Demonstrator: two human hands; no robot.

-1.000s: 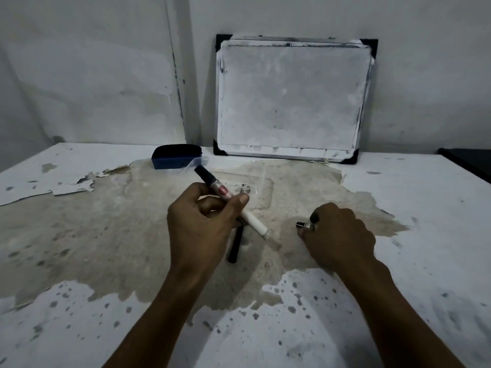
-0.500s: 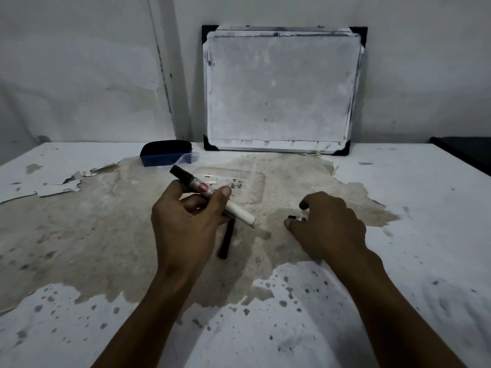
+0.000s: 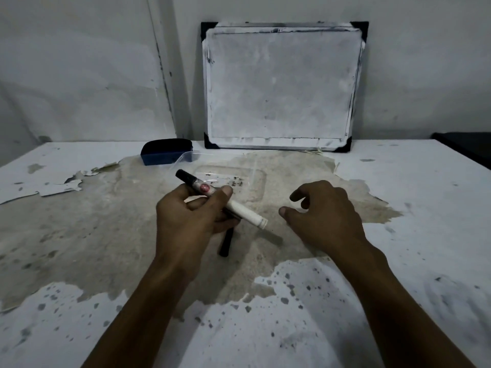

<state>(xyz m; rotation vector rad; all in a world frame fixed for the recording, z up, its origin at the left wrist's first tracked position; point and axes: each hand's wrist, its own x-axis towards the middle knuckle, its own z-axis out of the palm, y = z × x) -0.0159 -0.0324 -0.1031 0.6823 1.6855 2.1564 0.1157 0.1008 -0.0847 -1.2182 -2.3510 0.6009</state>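
L hand (image 3: pixel 186 221) is mid-frame, above the table (image 3: pixel 398 274), fingers curled round a whiteboard marker (image 3: pixel 240 209), w/ the thumb pressed on top of the barrel and the forefinger behind it. Marker lies at a slant. Its black end points up-left, away from the person. The white barrel runs down-right and ends in a ribbed open tip w/ no cap, sticking out past the thumb toward the R hand (image 3: pixel 326 216). There's a red round label on the barrel, just by the thumb.

A black stick-shaped piece (image 3: pixel 226 244) pokes out below the L hand toward the person. Can't tell if the lower fingers hold it or it lies on the table.

R hand hovers near the marker's open tip w/o touching it. It's loosely curled, w/ thumb & forefinger apart and nothing seen btwn them.

The tabletop's white coating is peeled off in a big patch under both hands, showing bare brownish board. At the back a smudged whiteboard (image 3: pixel 281 86) w/ black corners leans on the wall. Left of it sits a blue-and-black eraser (image 3: pixel 167 152). A clear plastic tray (image 3: pixel 255 179) lies btwn the eraser and the hands.
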